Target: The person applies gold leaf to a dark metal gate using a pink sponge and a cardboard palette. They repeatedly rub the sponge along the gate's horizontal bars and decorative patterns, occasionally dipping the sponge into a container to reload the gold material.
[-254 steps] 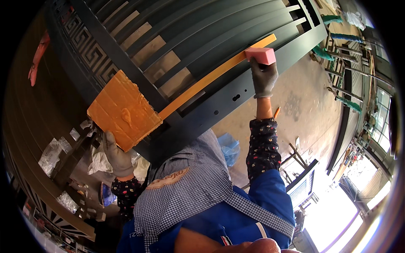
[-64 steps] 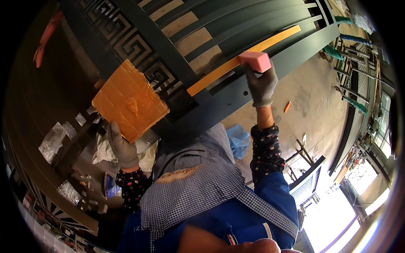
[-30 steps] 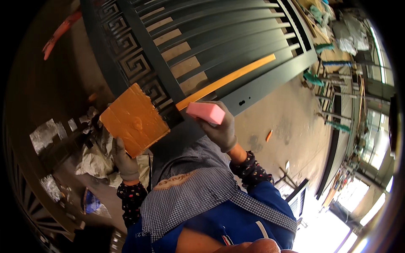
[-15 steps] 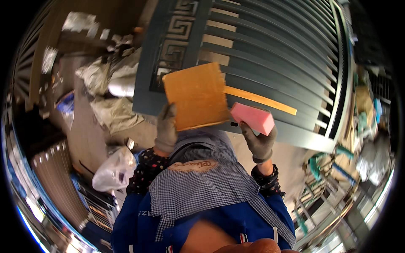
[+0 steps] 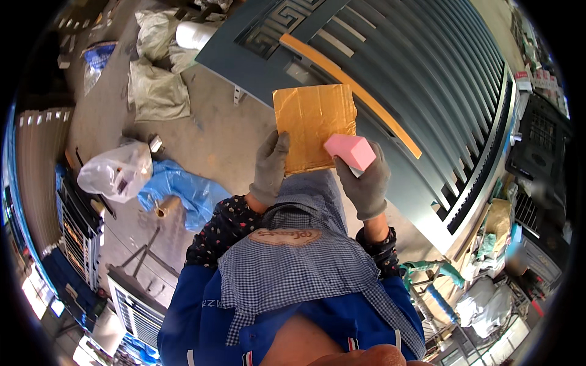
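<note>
In my gloved left hand (image 5: 270,163) I grip the left edge of a square, golden-brown piece of cardboard (image 5: 314,122). My right hand (image 5: 370,182), also in a grey glove, is closed around a pink foam block (image 5: 352,150). The block's near end overlaps the cardboard's right side in the picture; whether they touch I cannot tell. Beyond both hands lies a large dark grey slatted metal gate panel (image 5: 403,171) with a Greek-key cutout. A long yellow-orange strip (image 5: 360,91) rests on the panel, slanting across its slats.
On the floor at left lie a clear plastic bag (image 5: 119,174), a blue plastic sheet (image 5: 183,192) and pale woven sacks (image 5: 157,91). A white roll (image 5: 194,35) is beside the panel's far corner. A green-padded metal rack (image 5: 436,271) stands at near right.
My hands have come closer together, bringing the pink block in front of the cardboard's edge. My view has turned, so the panel and strip now appear at a steeper slant.
</note>
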Available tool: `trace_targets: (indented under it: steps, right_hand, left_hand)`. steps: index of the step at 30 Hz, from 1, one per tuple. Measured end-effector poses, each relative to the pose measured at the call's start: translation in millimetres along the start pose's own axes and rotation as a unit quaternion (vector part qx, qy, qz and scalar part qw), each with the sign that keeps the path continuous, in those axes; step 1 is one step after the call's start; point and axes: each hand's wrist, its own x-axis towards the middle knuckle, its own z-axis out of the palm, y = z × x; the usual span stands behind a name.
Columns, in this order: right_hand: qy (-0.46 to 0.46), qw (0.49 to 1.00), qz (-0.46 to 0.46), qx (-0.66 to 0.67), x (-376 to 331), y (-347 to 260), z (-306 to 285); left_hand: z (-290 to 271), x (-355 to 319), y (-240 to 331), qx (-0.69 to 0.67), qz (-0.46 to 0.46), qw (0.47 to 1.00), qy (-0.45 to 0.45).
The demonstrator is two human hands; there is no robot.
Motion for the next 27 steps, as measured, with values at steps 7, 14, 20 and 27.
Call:
trace_targets:
  steps: [7,14,20,27]
  right_hand:
    - [-0.049,0.998,-0.024,-0.017,-44,9,-22]
    - [-0.018,0.999,0.001,-0.045,-56,52,-72]
    - [0.04,0.998,0.016,-0.043,-64,86,-100]
    - [0.216,0.942,0.104,0.235,-61,124,-106]
  left_hand:
    - [27,-40,-39,-0.004,0.026,0.998,0.05]
    - [80,-28,-63,0.051,-0.006,0.999,0.003]
    - [111,-1,-92,0.09,-0.009,0.996,-0.019]
    - [146,43,-87,0.12,-0.064,0.989,-0.062]
